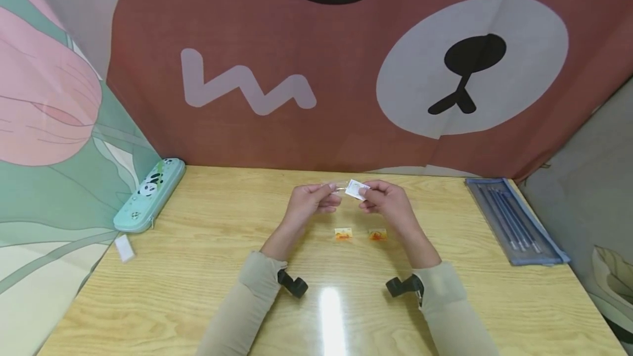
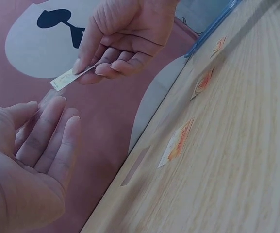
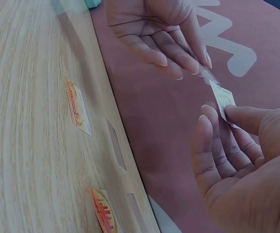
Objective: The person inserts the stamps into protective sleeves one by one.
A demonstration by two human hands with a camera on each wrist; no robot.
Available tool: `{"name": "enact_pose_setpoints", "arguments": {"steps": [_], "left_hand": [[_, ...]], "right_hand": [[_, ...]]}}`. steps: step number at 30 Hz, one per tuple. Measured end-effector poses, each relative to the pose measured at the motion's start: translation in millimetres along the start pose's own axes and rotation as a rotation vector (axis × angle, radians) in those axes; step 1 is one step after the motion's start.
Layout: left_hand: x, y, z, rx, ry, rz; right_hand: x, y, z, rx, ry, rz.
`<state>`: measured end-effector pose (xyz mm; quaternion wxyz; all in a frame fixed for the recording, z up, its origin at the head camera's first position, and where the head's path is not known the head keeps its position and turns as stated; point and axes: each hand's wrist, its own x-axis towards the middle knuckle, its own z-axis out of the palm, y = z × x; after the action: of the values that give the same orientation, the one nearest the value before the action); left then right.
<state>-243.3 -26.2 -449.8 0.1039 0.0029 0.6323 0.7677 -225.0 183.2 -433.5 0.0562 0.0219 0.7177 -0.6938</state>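
Observation:
Above the table, my left hand [image 1: 312,200] pinches a small clear plastic sleeve [image 3: 207,75] between thumb and fingers. My right hand [image 1: 388,202] holds a small pale stamp [image 1: 356,189], thumb on its face. Stamp and sleeve meet edge to edge between the hands, the stamp's edge right at the sleeve's end. Below them on the table lie two orange-and-yellow stamps, a left one [image 1: 343,233] and a right one [image 1: 378,234]. A third orange stamp [image 2: 218,45] shows farther along in the left wrist view; in the head view it is hidden.
At the left back edge lies a mint pencil case [image 1: 150,195] with a panda print, beside a small white block [image 1: 125,248]. A blue mesh pouch [image 1: 514,221] holding several pens lies at the right. A printed cloth [image 1: 346,125] hangs behind the wooden table [image 1: 188,290].

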Motion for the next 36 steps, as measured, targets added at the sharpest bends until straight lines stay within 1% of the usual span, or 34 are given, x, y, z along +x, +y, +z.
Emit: {"name": "enact_pose_setpoints", "arguments": {"steps": [6,14,21,28,36], "left_hand": [[-1.1,2.1,-0.3,0.004,0.003,0.005],[-0.9,3.6,-1.0,-0.004,0.025,0.022],[-2.8,4.5,1.2,-0.018,0.003,0.044],[-3.6,4.8,2.8,-0.022,0.007,0.044],[-4.1,4.9,2.7,-0.009,-0.019,0.055]], "right_hand": [[0.4,-0.2,0.2,-0.044,-0.005,0.002],[-0.2,-3.8,0.5,-0.030,0.003,-0.004],[0.8,-2.0,-1.1,-0.016,0.007,-0.013],[-1.7,-2.5,-0.2,-0.020,0.009,-0.039],[-1.0,-2.9,1.4,-0.007,0.016,-0.044]]}}
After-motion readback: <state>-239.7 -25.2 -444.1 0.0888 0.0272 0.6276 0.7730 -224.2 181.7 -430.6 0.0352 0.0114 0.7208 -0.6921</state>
